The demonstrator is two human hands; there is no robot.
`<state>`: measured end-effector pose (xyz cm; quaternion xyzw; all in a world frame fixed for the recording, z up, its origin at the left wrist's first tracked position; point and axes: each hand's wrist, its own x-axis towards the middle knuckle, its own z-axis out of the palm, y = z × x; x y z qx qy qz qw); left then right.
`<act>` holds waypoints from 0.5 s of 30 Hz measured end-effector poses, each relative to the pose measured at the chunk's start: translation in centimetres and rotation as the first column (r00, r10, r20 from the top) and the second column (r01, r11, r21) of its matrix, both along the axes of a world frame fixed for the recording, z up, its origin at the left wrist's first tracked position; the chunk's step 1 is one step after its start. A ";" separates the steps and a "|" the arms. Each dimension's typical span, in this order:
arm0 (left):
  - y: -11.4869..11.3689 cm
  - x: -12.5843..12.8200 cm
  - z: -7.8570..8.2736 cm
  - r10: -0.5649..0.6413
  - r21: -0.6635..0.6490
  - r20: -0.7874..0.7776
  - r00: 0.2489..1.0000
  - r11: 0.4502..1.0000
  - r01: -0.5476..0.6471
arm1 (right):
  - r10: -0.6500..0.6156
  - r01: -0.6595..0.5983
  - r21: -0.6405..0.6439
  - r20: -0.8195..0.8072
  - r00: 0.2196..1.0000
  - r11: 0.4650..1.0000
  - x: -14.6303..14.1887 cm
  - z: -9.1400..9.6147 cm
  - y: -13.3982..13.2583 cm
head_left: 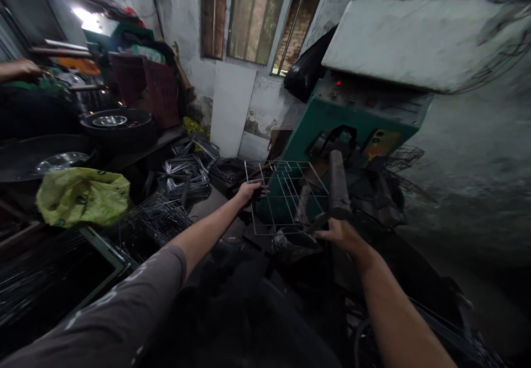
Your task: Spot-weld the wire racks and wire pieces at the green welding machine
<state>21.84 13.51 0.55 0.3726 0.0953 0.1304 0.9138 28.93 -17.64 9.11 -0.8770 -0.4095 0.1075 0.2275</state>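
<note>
A rectangular wire rack (271, 197) of thin metal rods is held up in front of a green machine (286, 135). My left hand (249, 190) is closed on the rack's left side. My right hand (342, 233) is at the rack's lower right corner, its fingers closed at the edge; the exact grip is partly hidden. Just above my right hand, a thick grey metal cylinder (339, 182) juts out from the machine towards me. Part of the rack overlaps the machine's lower body.
Bundles of bent wire frames (188, 177) lie on the floor to the left. Nearer are a yellow-green sack (83, 196) and stacked wire racks (153, 218). Another person's hand (22, 70) works near sparks at far left. A white panel (233, 108) leans on the wall.
</note>
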 end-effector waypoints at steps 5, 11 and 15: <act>-0.7 -0.5 0.2 0.043 0.025 -0.053 0.998 0.999 -0.042 | 0.017 -0.017 -0.055 -0.014 1.000 0.998 0.6 -0.3 0.0; -1.2 -1.8 2.2 0.111 0.155 -0.150 0.983 0.984 -0.087 | -0.107 0.142 -0.128 0.253 0.962 0.982 -3.0 0.2 -0.8; -0.8 -5.1 4.1 0.158 0.321 -0.231 0.960 0.944 -0.078 | -0.319 0.375 -0.078 0.382 0.867 0.924 -10.3 -2.2 -7.9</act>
